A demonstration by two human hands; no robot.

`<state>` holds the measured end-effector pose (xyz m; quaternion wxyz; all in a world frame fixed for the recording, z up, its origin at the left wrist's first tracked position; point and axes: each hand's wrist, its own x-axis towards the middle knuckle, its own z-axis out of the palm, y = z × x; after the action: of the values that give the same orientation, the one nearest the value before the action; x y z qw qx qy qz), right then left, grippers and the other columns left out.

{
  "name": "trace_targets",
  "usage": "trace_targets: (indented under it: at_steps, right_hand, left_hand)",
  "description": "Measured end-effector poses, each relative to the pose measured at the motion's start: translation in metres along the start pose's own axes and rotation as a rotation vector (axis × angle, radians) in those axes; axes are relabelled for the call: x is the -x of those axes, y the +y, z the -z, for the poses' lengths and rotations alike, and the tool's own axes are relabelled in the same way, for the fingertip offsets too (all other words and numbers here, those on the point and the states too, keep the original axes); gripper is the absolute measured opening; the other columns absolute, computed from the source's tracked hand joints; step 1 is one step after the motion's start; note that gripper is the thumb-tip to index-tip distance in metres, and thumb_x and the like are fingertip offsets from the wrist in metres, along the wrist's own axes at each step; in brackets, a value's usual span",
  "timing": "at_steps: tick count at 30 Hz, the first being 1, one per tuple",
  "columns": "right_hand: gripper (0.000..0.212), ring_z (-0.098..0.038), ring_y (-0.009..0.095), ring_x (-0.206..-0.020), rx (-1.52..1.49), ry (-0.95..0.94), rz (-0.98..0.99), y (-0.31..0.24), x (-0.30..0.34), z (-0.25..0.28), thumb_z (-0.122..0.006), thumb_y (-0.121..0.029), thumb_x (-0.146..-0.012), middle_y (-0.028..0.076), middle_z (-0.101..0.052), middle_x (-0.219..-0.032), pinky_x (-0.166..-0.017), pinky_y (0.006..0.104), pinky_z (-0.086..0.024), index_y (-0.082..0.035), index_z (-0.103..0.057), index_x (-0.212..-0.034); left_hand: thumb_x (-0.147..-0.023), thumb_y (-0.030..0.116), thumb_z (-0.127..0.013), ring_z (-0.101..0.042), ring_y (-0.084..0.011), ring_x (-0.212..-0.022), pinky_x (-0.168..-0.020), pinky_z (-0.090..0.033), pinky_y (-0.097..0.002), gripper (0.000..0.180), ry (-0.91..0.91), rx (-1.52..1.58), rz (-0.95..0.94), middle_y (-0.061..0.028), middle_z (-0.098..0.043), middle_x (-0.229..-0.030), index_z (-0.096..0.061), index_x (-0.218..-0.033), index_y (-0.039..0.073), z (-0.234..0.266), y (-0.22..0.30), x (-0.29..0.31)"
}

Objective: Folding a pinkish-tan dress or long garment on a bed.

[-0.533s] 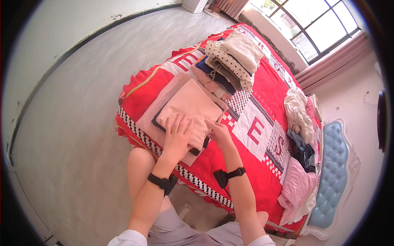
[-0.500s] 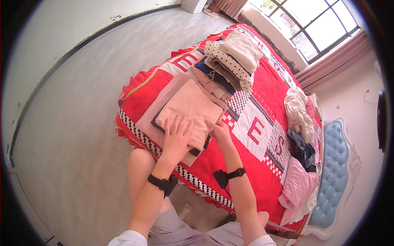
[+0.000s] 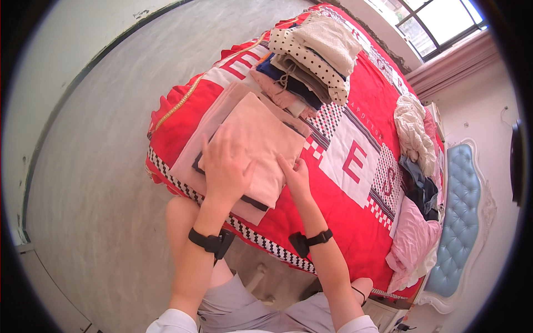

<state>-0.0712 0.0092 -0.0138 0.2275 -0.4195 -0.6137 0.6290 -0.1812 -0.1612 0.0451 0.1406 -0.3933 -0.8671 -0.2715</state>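
Note:
A folded peach garment [image 3: 256, 126] lies on top of a low stack of clothes near the side of the bed. My left hand [image 3: 225, 169] is over its left part, fingers spread and blurred by motion; whether they press the cloth I cannot tell. At the garment's right edge, my right hand [image 3: 298, 176] pinches the cloth between thumb and fingers. A dark folded piece [image 3: 254, 203] peeks out under the peach one. Beneath both is a wider pale pink folded cloth [image 3: 186, 166]. Black bands are on both my wrists.
Beyond the stack stands a taller pile of folded clothes [image 3: 311, 61], with a polka-dot piece near the top. Rumpled clothes [image 3: 413, 233] lie at the right by the blue tufted headboard [image 3: 454, 216]. A red patterned bedspread [image 3: 322, 222] covers the bed; grey floor [image 3: 100, 166] lies left.
My left hand has shifted leftward across the peach garment and blurs. My right hand stays at its right edge, thumb and fingers closed on it. The view has tilted slightly.

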Motion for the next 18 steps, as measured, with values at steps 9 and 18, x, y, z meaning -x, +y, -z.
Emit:
trace_targets:
  at_steps: [9,18]
  right_hand:
    - [0.042,-0.061,0.011,-0.066,0.363,-0.041,0.092,0.009,-0.005,0.011,-0.070,-0.038,-0.089,0.007,-0.064,-0.078,-0.057,0.0272,-0.048,0.001,-0.058,-0.091]
    - [0.039,-0.066,0.020,-0.072,0.151,0.126,0.127,0.015,0.068,0.053,-0.057,-0.033,-0.098,0.014,-0.065,-0.083,-0.065,0.0329,-0.052,0.003,-0.050,-0.109]
  left_hand:
    - [-0.081,0.035,-0.072,-0.056,-0.0347,-0.107,-0.091,-0.045,-0.0439,0.053,0.004,0.279,0.479,-0.0143,-0.060,-0.113,-0.058,-0.118,-0.001,-0.007,-0.047,-0.001]
    - [-0.083,0.041,-0.069,-0.049,-0.0360,-0.120,-0.103,-0.035,-0.0502,0.055,0.062,0.079,-0.093,-0.0165,-0.056,-0.119,-0.057,-0.119,0.002,0.006,0.032,-0.011]
